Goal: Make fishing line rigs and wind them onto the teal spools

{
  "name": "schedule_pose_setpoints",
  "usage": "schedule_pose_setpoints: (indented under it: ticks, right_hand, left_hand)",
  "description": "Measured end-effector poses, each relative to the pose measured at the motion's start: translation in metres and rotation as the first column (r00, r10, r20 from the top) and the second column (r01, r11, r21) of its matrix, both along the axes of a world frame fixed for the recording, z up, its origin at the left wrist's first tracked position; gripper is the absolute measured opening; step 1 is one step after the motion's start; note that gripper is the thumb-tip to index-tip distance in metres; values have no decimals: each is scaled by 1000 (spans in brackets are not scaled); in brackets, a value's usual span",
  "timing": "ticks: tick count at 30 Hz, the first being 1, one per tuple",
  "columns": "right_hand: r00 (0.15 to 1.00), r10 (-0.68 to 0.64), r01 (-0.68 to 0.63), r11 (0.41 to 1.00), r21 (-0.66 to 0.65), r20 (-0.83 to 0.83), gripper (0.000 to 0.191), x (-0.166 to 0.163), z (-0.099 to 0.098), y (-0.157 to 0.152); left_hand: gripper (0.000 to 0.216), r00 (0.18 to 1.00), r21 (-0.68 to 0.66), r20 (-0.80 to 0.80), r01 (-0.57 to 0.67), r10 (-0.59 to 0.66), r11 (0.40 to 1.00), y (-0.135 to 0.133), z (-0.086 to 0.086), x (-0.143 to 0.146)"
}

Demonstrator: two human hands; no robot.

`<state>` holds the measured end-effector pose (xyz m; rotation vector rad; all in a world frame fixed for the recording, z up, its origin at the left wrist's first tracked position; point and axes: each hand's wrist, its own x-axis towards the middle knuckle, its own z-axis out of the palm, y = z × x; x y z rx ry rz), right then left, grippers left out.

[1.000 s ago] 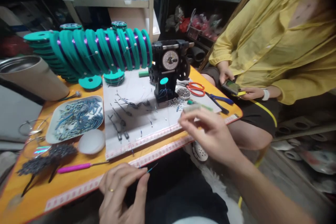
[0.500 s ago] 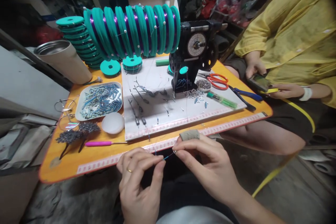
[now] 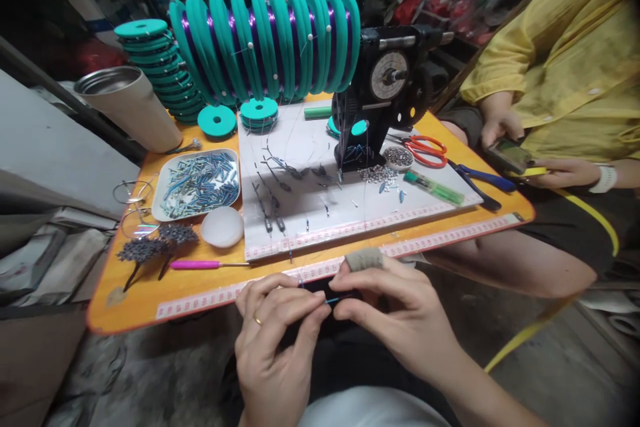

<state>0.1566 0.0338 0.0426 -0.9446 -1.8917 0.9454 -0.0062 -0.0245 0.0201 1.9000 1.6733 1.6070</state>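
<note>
Hands [image 3: 277, 337] [image 3: 405, 310] have drawn together; white tray [image 3: 159, 203] holds slender blue pieces [image 3: 205, 180].

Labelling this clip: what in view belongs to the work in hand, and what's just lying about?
Likely belongs:
thin blue piece, pinched by left hand; right hand close by, grip unclear
similar-looking blue pieces in the tray
possibly the silvery bits

Apparently lying about, untouched:
tumbler
pink-handled tool
scissors
pliers
</note>
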Motion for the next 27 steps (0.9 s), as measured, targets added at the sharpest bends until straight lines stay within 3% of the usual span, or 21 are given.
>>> schedule_pose_setpoints:
  ticks: [3, 7, 10, 15, 19, 21, 27]
  right_hand:
    - [998, -50, 50, 998, 24, 29, 29, 7, 2, -1]
    - [998, 27, -29, 999, 42, 50, 19, 10, 5, 0]
    - [997, 4, -11, 997, 77, 82, 15, 6, 3, 6]
    - [952, -181, 105, 950, 294, 245, 9, 7, -8, 28]
    - [796, -440, 197, 838, 509, 416, 15, 21, -15, 47]
    - [748, -502, 213, 801, 559, 434, 15, 30, -14, 53]
    - [831, -449, 221, 808, 545, 329, 20, 29, 0, 42]
  left_hand:
    - [27, 1000, 16, 5, 9, -9, 1000, 1, 2, 0]
    - [26, 998, 18, -44, 37, -36, 999, 1, 7, 0]
    - [25, 995, 0, -82, 53, -53, 999, 4, 11, -4]
    - [22, 962, 22, -270, 55, -47, 998, 24, 17, -20]
    - [20, 900, 24, -434, 58, -42, 998, 46, 20, -33]
    - [15, 872, -26, -487, 54, -60, 998, 54, 21, -36]
    - [9, 794, -120, -588, 102, -154, 987, 65, 27, -39]
